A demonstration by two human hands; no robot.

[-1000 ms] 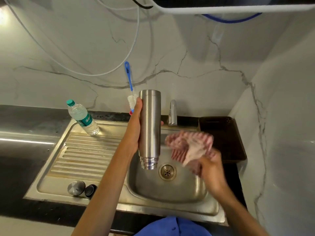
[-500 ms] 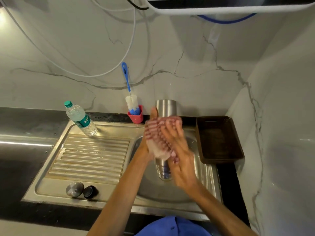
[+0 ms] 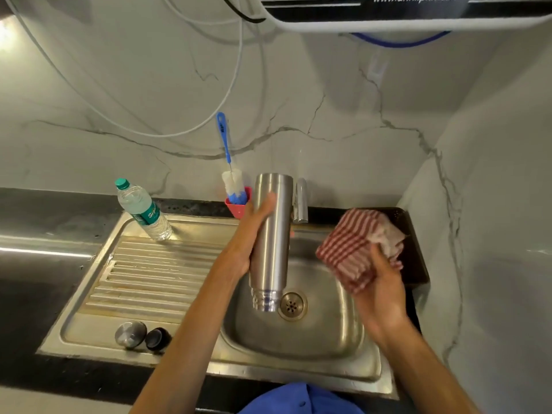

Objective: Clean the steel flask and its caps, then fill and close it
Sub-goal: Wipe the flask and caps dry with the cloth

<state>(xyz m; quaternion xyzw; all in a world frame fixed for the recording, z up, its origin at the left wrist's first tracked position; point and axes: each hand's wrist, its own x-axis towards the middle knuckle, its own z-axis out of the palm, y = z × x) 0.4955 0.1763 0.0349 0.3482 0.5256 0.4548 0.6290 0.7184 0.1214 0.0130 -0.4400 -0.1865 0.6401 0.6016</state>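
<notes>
A water bottle (image 3: 142,210) is stood at the back left corner of the drainboard (image 3: 143,273), probably kept at hand for filling. Nearer the front edge, the steel cap (image 3: 130,334) and the black cap (image 3: 157,338) are set side by side, touching or nearly so, out of the basin so that they are not wetted. A brush (image 3: 231,180) is parked head-down in a red holder (image 3: 239,206) against the wall.

Over the sink (image 3: 298,333), the flask (image 3: 271,249) is held mouth-down and slightly tilted by the left hand (image 3: 254,234), whose fingers are wrapped round its body; the threaded neck is kept just above the drain (image 3: 292,306), presumably so that any drips fall into the basin. The tap (image 3: 301,201) is seen just behind the flask.

To the right, a striped cloth (image 3: 355,246) is bunched in the right hand (image 3: 379,285), gripped from below and held apart from the flask, likely for wiping the outside. A dark tray (image 3: 416,264) lies behind the cloth.
</notes>
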